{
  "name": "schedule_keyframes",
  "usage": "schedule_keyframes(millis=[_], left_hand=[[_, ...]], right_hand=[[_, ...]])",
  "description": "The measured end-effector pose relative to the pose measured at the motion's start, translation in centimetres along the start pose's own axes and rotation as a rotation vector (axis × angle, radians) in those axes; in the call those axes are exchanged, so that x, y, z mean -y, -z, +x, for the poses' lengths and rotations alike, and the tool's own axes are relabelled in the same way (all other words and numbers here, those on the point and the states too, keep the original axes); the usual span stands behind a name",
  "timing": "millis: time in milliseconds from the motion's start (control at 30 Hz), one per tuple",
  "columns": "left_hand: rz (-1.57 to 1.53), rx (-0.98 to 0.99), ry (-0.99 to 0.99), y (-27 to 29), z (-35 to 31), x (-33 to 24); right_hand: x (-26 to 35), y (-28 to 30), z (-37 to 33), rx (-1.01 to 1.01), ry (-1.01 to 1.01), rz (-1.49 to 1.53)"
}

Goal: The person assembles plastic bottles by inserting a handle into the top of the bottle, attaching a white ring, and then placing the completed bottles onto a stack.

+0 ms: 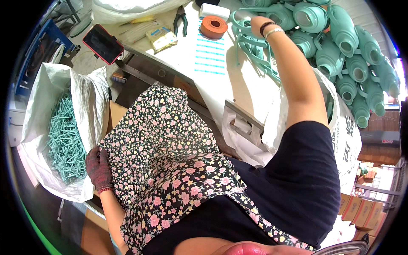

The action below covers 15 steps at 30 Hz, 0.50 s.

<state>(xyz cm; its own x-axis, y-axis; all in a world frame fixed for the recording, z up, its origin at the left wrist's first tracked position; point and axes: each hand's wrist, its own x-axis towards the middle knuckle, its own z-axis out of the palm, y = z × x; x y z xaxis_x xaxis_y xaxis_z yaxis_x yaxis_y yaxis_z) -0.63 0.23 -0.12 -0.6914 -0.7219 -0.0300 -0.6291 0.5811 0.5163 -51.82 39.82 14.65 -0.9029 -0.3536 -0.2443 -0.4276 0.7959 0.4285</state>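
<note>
Two hands are at work, far apart, with clock directions taken from the middle of the view. At 1 o'clock the bare right hand (259, 28), a dark band and a pale bracelet on its wrist, reaches over the white desk (211, 87) to a loose tangle of green straps (254, 53). Its fingertips are hidden, so I cannot tell how far its grip is open or whether it has hold of a strap. Green plastic bottles (342, 35) lie heaped just beside it, spreading toward 2 o'clock. At 8 o'clock the left hand (98, 169), in a dark red and grey glove, is between the flowered apron (170, 140) and a white sack (88, 95) at 9 o'clock. Its fingers are bent a little; whether that grip holds the sack's edge or the cloth, I cannot tell. Thin green sticks (66, 140) fill the sack. An orange roll of tape (213, 27) lies at 12 o'clock on the desk, near a sheet with blue stripes (210, 57) and dark pliers (184, 25). A yellow packet (162, 39) is at 11 o'clock, and a phone in a red case (103, 44) is at 10 o'clock.
</note>
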Motion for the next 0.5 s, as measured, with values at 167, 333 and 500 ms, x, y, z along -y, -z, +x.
schedule_keyframes(millis=[167,333,500], left_hand=[[-0.005,0.019,-0.004,-0.4,0.2,-0.1],[-0.005,0.006,-0.032,-1.0,0.9,0.7],[-0.03,0.016,-0.008,-0.7,0.6,0.3]], right_hand=[[4.0,-3.3,-3.9,0.203,-0.19,0.314],[7.3,-4.0,-5.3,-0.14,-0.345,0.047],[7.5,-5.1,-4.6,-0.143,-0.403,0.008]])
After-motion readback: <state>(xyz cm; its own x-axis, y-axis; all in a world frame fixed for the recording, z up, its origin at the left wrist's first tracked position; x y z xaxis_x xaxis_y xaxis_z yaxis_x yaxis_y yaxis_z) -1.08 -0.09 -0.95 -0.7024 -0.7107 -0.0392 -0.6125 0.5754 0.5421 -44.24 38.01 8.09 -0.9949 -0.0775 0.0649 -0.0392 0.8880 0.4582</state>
